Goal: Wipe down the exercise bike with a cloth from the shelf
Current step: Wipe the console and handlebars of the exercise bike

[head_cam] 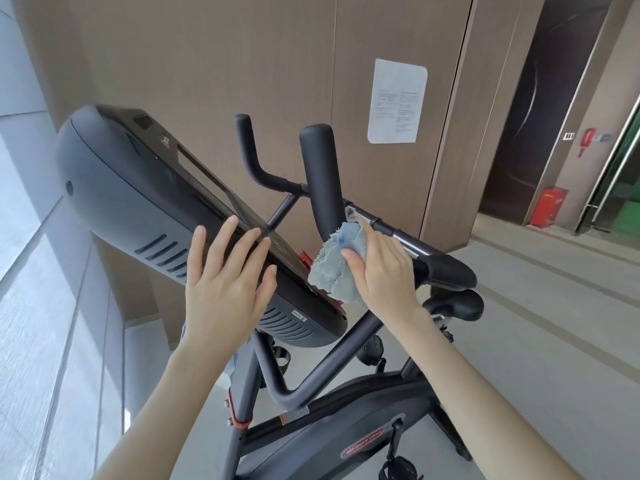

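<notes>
The black exercise bike (346, 434) fills the middle, its large grey console (131, 195) tilted up at the left. My left hand (225, 282) lies flat with straight fingers on the console's lower edge. My right hand (381, 268) presses a crumpled light-blue cloth (332, 268) against the black handlebar post (322, 174), just right of the console; the thumb lies on the cloth and the fingers are hidden behind it. The saddle (457, 303) shows behind my right wrist.
A wood-panelled wall with a white paper notice (396, 102) stands right behind the bike. Windows run along the left. A corridor with a red box (549, 206) on the floor opens at the right. A pedal (398, 465) sits at the bottom.
</notes>
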Demonstrator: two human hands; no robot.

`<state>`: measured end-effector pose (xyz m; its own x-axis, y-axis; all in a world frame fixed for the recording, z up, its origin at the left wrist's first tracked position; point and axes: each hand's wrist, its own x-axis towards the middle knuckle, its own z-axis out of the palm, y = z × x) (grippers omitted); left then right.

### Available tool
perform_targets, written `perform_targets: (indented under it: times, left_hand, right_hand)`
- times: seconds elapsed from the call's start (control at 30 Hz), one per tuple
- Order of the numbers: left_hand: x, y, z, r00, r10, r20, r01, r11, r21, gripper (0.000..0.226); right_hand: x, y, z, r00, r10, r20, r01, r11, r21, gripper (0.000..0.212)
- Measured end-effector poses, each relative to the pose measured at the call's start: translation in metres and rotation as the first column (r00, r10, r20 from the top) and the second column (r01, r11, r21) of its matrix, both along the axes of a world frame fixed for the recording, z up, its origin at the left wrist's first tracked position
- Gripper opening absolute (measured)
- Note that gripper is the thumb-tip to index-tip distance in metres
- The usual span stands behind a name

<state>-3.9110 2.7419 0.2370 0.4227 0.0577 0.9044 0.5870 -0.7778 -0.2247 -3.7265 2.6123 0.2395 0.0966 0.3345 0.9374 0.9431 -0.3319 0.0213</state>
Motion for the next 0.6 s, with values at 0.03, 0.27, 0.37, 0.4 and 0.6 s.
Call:
perform_targets:
  times: [0.03,0.27,0.37,0.4,0.6]
  left_hand:
    - [-0.001,0.000,0.000,1.000,0.000,-0.004,0.000,1.000,0.004,0.035]
    - [-0.003,0.000,0.002,1.000,0.008,-0.025,-0.008,1.000,0.012,0.034]
    - [-0.003,0.000,0.002,1.000,0.007,-0.023,-0.007,1.000,0.007,0.034]
    - [-0.004,0.000,0.002,1.000,0.006,-0.023,-0.006,1.000,0.006,0.034]
    - [-0.005,0.000,0.002,1.000,-0.006,-0.028,0.006,1.000,-0.006,0.036]
  right_hand:
    - [0.007,-0.005,-0.003,0.999,0.009,0.034,-0.008,0.999,-0.033,0.056]
    - [0.020,-0.025,0.004,0.959,0.112,-0.260,-0.101,0.993,0.055,0.050]
    - [-0.001,-0.006,0.043,0.865,0.316,-0.389,-0.175,0.918,0.357,0.046]
    - [-0.008,0.002,0.060,0.864,0.347,-0.366,-0.185,0.893,0.410,0.044]
    - [-0.040,0.054,0.113,0.812,0.405,-0.420,-0.310,0.909,0.277,0.046]
